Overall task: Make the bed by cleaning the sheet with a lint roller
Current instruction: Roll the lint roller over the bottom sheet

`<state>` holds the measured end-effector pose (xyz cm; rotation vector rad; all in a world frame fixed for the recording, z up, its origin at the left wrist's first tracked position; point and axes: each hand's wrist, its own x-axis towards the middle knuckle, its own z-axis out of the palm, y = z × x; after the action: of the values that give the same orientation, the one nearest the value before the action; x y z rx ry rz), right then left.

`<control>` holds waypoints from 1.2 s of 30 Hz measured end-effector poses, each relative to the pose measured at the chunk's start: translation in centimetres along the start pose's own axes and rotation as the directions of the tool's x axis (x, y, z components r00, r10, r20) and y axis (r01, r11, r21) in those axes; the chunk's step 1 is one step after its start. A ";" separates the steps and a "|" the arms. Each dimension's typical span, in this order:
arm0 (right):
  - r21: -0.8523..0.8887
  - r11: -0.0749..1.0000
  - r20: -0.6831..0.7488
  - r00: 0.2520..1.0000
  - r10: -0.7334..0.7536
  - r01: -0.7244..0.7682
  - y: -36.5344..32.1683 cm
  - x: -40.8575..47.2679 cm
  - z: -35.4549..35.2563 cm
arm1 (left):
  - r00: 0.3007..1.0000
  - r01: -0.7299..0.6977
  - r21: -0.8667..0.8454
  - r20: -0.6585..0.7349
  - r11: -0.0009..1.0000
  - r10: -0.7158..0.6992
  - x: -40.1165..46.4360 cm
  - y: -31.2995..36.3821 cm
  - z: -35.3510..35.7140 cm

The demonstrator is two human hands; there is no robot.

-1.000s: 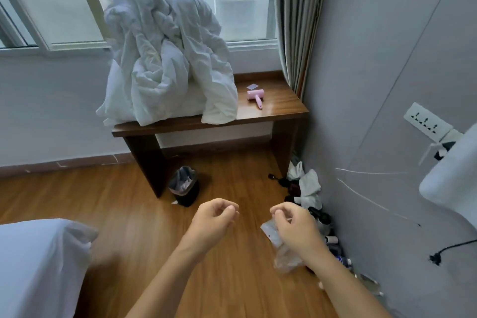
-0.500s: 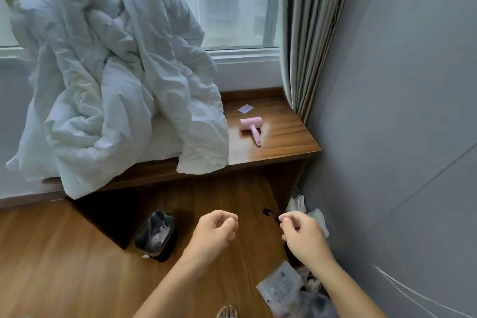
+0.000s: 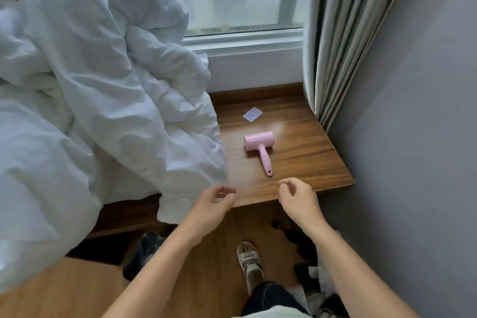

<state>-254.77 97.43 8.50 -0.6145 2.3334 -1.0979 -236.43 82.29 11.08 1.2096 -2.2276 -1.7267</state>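
We are barely started: the pink lint roller (image 3: 259,146) lies untouched on the bench (image 3: 304,162) (duvet (image 3: 90,98) heaped left), our left hand (image 3: 211,205) and right hand (image 3: 299,200) loosely curled, empty.

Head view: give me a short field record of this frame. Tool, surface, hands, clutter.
tool: pink lint roller, lying flat, handle toward the person, untouched
surface: wooden table under the window
left hand: fingers loosely curled, holds nothing, at table's front edge
right hand: loosely curled, holds nothing, just short of the handle
duvet: heaped on table's left part
other: small white square behind the roller
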 end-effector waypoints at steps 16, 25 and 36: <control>-0.569 0.822 0.189 0.966 0.174 -0.037 2.6 23.8 7.9 | 0.973 0.199 0.132 -0.141 0.971 -0.181 13.8 3.1 -2.0; -0.449 0.888 0.190 0.961 0.201 -0.097 1.8 24.5 7.7 | 0.962 0.229 0.094 -0.176 0.969 -0.210 14.2 3.0 -1.9; -0.156 0.970 0.277 0.950 -0.140 0.188 -7.8 13.8 -2.4 | 0.986 0.012 0.102 -0.168 0.995 0.005 8.9 4.0 -2.6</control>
<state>-265.47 86.34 12.80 -0.9775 2.1910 -0.8180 -243.39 75.02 11.90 1.3269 -2.2396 -1.4660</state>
